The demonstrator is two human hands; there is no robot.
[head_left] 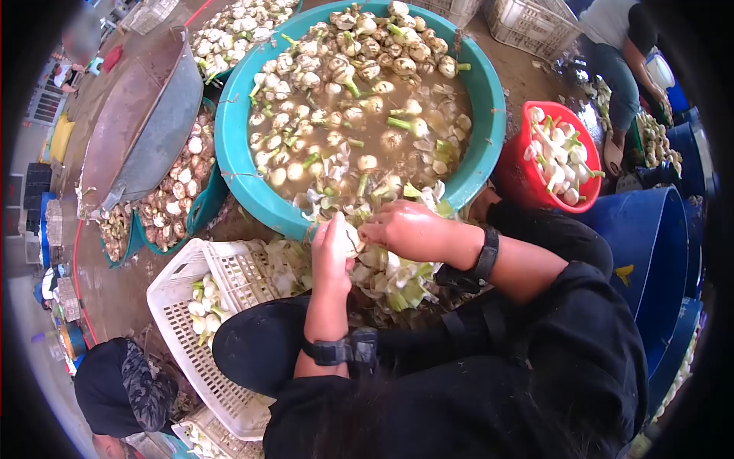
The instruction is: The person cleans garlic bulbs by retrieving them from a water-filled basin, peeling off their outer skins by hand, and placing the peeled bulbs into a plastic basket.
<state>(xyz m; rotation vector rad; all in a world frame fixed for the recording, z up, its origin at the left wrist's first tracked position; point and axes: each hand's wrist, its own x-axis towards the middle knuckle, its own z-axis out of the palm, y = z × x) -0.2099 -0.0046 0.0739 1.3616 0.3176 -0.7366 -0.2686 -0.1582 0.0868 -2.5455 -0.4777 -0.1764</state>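
A pale garlic bulb (352, 242) with dark streaks is held in my left hand (330, 249), the fingers wrapped round its left side. My right hand (411, 229) pinches at the bulb's right edge, its fingertips closed and partly hidden. Both hands are over the near rim of a large green tub (233, 164). Brown water in it carries many garlic bulbs (391, 139), some with short green stems, and loose skins. Below my hands lies a heap of peeled leaves and skins (397, 281).
To the right stands a red bucket (526, 172) of whitish garlic beside blue barrels (627, 229). A white plastic crate (237, 398) with some bulbs is at my left. A metal wheelbarrow (157, 115) and green sacks of garlic lie farther left. Other people (115, 386) sit on both sides.
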